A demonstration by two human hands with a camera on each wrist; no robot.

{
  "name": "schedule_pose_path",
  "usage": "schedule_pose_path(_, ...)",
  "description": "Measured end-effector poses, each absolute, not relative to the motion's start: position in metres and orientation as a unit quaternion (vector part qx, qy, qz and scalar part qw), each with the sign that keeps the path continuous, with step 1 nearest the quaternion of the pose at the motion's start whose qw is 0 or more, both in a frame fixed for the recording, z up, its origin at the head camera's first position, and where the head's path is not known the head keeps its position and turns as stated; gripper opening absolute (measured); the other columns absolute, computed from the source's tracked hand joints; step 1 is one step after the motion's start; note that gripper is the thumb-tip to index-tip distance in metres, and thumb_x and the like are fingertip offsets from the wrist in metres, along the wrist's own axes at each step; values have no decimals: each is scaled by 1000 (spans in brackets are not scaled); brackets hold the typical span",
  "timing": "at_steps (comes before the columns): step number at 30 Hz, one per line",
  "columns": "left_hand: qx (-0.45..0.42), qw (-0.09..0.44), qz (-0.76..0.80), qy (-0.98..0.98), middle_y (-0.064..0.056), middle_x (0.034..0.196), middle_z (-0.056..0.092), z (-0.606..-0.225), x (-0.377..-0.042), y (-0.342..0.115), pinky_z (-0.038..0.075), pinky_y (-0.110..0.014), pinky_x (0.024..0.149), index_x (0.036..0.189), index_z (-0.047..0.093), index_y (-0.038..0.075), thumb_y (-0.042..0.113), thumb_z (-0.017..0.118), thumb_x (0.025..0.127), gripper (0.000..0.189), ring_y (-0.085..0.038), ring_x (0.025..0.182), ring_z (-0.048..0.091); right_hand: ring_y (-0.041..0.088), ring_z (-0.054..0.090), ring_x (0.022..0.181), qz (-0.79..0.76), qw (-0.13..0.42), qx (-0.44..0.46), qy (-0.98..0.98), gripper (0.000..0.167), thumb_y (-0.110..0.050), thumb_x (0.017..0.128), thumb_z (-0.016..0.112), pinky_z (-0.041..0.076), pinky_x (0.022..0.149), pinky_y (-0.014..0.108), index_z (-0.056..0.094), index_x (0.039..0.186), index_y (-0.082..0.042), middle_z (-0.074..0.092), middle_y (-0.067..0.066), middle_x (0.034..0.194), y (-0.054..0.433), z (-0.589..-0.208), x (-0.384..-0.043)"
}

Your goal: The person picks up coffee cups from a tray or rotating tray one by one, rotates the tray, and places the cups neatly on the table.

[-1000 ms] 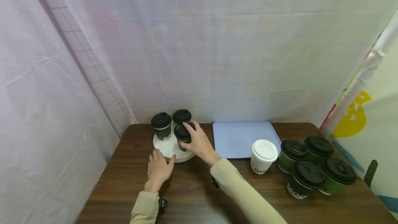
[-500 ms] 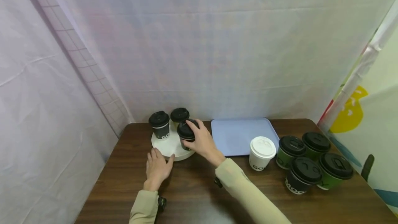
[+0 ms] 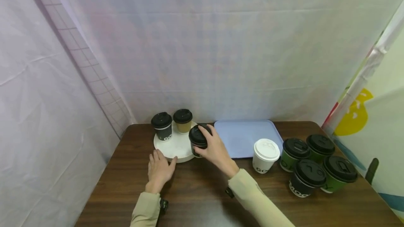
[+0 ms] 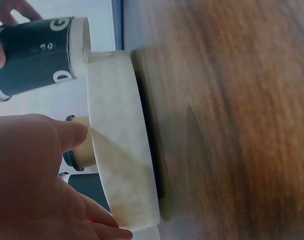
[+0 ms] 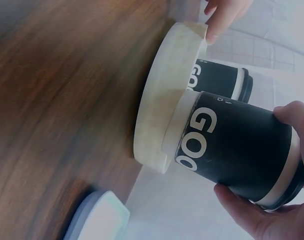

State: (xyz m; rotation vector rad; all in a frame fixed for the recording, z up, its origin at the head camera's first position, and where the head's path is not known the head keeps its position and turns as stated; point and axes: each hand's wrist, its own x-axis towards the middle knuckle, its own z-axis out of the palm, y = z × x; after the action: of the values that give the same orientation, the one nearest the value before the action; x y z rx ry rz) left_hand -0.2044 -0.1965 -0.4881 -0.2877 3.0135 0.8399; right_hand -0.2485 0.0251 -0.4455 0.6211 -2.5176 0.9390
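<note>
My right hand grips a black paper coffee cup near its black lid, thumb and fingers around opposite sides. That cup leans at the right edge of a round white stand; its base overlaps the rim in the right wrist view. My left hand rests with extended fingers on the stand's front left rim. Farther back on the stand, a second black coffee cup and a tan coffee cup stand upright, both with black lids.
A pale blue tray lies right of the stand. A white lidded cup stands at its front right corner. Several green and black cups, such as a black one, crowd the table's right side. A white curtain hangs behind.
My right hand has moved the black coffee cup rightward, from over the stand to its right edge, leaving the tan cup in fuller view. My left hand stays at the rim.
</note>
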Motion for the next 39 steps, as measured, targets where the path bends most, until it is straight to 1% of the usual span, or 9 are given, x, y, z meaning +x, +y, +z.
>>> schedule_pose_path(6,-92,6,265,960,-43,165,9,-490,-203,-196,16,-66,128,155,9,-23,45,49,105,93,-60,155,9,48,61,126,335,200,214,-895,79,-27,79,89,56,99,59,55,148,-12,49,30,150,39,-451,-239)
schedule_pose_path(16,-92,6,265,960,-44,164,10,-492,-202,-196,17,-67,128,154,10,-23,46,48,105,93,-61,154,10,47,63,123,328,201,188,-904,78,-25,78,90,58,96,57,56,147,-13,50,30,149,64,-459,-221)
schedule_pose_path(24,-96,7,270,958,-43,165,8,-491,-201,-196,16,-67,128,155,8,-23,46,48,105,94,-61,154,9,49,64,120,320,222,176,-904,76,-24,76,91,58,93,59,59,144,-13,52,32,146,81,-462,-202)
schedule_pose_path(29,-96,7,275,957,-42,166,7,-492,-204,-197,13,-66,129,156,6,-22,47,47,105,95,-60,155,7,47,65,119,314,228,166,-907,77,-24,74,92,59,90,59,59,144,-14,54,31,146,90,-459,-189)
schedule_pose_path(34,-95,4,272,957,-42,166,7,-491,-206,-197,13,-67,128,156,6,-21,47,47,104,95,-61,155,7,48,68,113,303,242,153,-909,78,-22,73,92,60,86,59,59,143,-13,55,31,143,102,-460,-174)
schedule_pose_path(39,-97,8,271,958,-41,166,8,-491,-207,-197,14,-67,128,156,6,-21,48,47,104,96,-61,155,7,48,69,110,293,269,144,-906,80,-19,68,95,61,84,58,61,141,-12,58,32,138,118,-465,-157)
